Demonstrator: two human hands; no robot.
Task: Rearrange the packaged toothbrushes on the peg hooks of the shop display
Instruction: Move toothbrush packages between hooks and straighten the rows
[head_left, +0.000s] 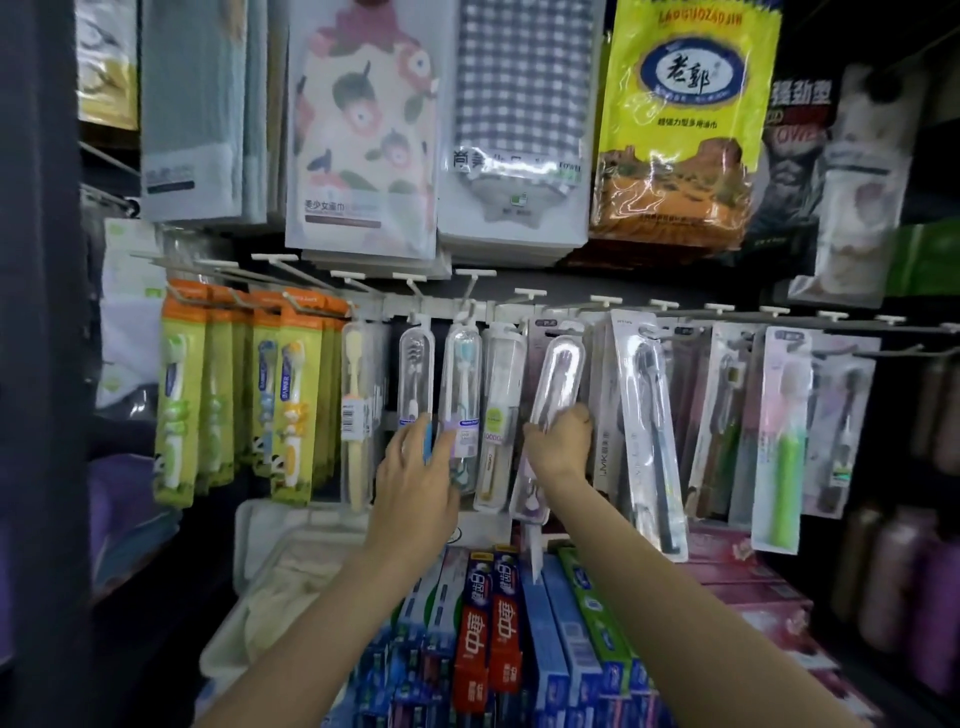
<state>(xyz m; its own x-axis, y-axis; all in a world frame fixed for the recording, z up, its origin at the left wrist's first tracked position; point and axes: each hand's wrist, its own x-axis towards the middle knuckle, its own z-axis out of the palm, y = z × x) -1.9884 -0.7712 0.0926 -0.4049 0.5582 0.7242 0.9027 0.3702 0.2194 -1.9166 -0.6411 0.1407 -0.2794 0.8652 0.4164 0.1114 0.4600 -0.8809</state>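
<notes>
Packaged toothbrushes hang in a row from white peg hooks (530, 294) across the shop display. My right hand (560, 441) grips a clear-cased toothbrush pack (557, 379), which is tilted with its top leaning right. My left hand (418, 467) holds the lower ends of two hanging clear packs, one with a dark brush (415, 371) and one with a blue-headed brush (462, 374). Between my hands hangs a white pack (497, 395). Green and orange carded packs (291, 395) fill the hooks at the left; a black-brush pack (647, 415) hangs right of my right hand.
Bagged towels (363, 130) and a yellow cloth pack (685, 119) hang on the row above. Toothpaste boxes (498, 613) are stacked on the shelf below my arms. More carded brushes, one with a green handle (784, 447), hang at the right. A dark post (41, 364) borders the left.
</notes>
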